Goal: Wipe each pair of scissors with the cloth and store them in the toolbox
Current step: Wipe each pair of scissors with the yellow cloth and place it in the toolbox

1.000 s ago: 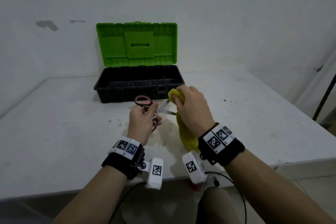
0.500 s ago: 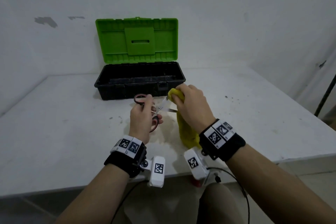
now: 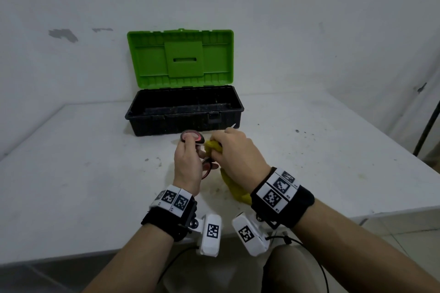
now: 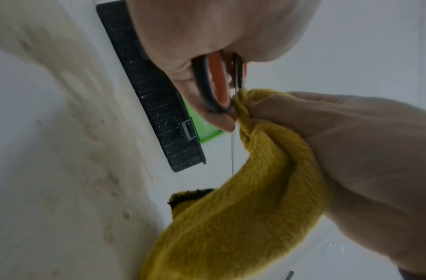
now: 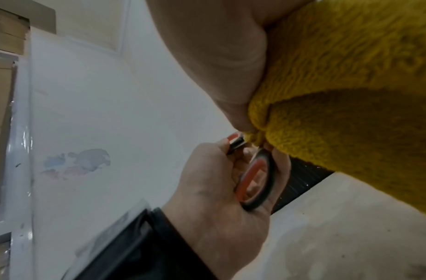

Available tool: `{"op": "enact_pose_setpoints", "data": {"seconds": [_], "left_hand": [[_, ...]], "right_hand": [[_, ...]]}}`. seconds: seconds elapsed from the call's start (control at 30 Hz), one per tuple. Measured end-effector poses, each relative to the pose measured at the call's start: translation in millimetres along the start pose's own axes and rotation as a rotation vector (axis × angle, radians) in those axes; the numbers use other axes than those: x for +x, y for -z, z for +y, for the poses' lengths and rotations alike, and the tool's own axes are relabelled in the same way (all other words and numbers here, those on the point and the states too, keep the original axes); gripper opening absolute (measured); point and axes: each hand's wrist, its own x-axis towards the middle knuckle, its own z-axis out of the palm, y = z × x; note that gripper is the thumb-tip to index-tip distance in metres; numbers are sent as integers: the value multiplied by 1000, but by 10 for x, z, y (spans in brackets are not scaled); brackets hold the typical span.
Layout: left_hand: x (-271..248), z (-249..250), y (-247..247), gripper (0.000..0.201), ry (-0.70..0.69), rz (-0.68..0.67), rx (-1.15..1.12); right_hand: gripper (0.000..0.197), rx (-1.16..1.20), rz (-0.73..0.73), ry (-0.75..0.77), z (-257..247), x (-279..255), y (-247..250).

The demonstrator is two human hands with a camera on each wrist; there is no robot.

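Before boxy toolbox (image 3: 184,114), fuzzy cloth (image 3: 234,188) wraps scissors (image 3: 192,137).

Most of the scissors (image 3: 192,137) are hidden: the yellow cloth (image 3: 213,145) bunched in the right hand (image 3: 234,150) wraps the blades, so only a small bright tip pokes out on the far side, and the left hand (image 3: 187,165) covers much of the red-and-black handle loops. The toolbox (image 3: 184,114) floor is too dark to tell what lies in it. In the left wrist view the cloth's lower end runs off the bottom edge.
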Motion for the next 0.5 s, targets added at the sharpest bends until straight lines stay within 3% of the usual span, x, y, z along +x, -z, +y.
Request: {"op": "enact_pose_setpoints", "data": {"seconds": [0.17,0.27,0.5], "left_hand": [[-49,-8,-32,37,11,-13,-20],[-45,-3,-18,35,14,-11,-38],[-53,-74,-27,34,38,-40,-21]], "right_hand": [[21,0,-16,111,-126,-13,33],[15,-24,-40,76,-99,-15,44],[22,3,-39,74,-128,-19,55]]}}
